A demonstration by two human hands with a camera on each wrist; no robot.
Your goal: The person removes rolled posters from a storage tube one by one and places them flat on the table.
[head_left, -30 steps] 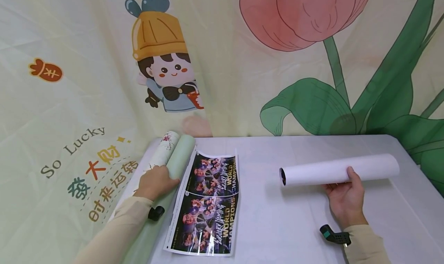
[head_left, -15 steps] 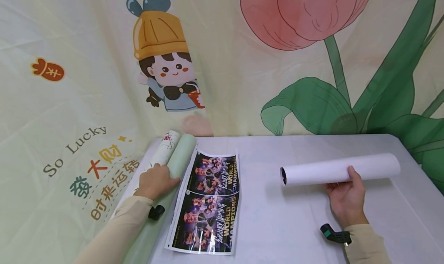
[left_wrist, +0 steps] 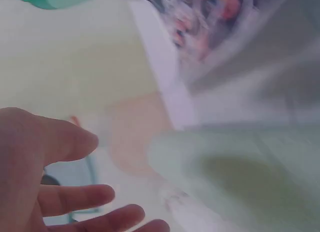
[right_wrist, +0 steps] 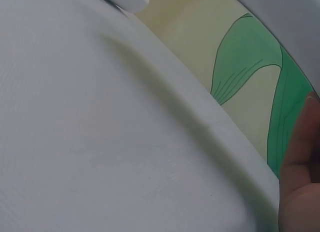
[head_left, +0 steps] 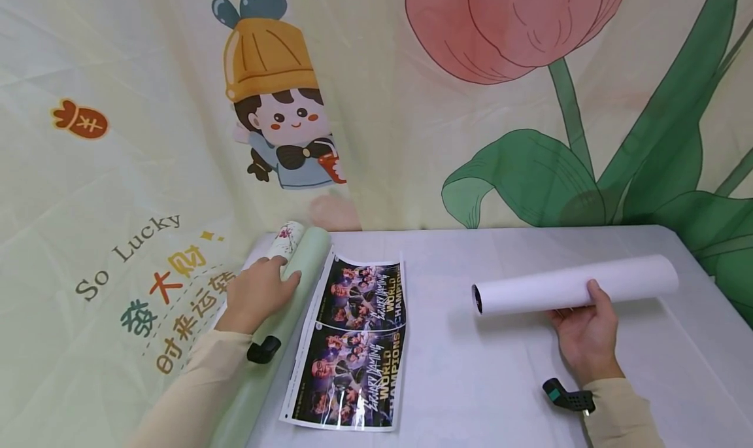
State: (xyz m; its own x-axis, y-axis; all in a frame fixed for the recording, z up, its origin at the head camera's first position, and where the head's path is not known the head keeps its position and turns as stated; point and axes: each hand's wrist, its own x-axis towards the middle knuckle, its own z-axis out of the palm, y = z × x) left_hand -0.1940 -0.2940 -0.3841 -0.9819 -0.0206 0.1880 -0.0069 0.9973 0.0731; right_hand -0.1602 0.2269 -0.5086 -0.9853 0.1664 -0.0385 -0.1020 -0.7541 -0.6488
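Observation:
My right hand (head_left: 588, 340) holds a white rolled poster (head_left: 535, 291) from below, thumb over its near side; dark print shows inside its left end. The poster is raised above the table, its shadow beneath it. At the left, my left hand (head_left: 259, 294) is over a pale green roll (head_left: 312, 252) and a white flower-patterned roll (head_left: 288, 235) lying side by side. In the left wrist view its thumb and fingers (left_wrist: 102, 193) are spread, apart from the green roll (left_wrist: 225, 177), with nothing between them. Whether its fingertips touch the flowered roll in the head view is unclear.
A glossy printed sheet (head_left: 353, 343) with two dark group pictures lies right of the green roll, its edges curling. The white-covered table (head_left: 447, 382) ends at the back against a hanging printed cloth (head_left: 382, 108).
My left hand has loosened from the rolls and shifted slightly up and left, its thumb moving off the green roll's side. My right hand and the rolled poster have barely moved.

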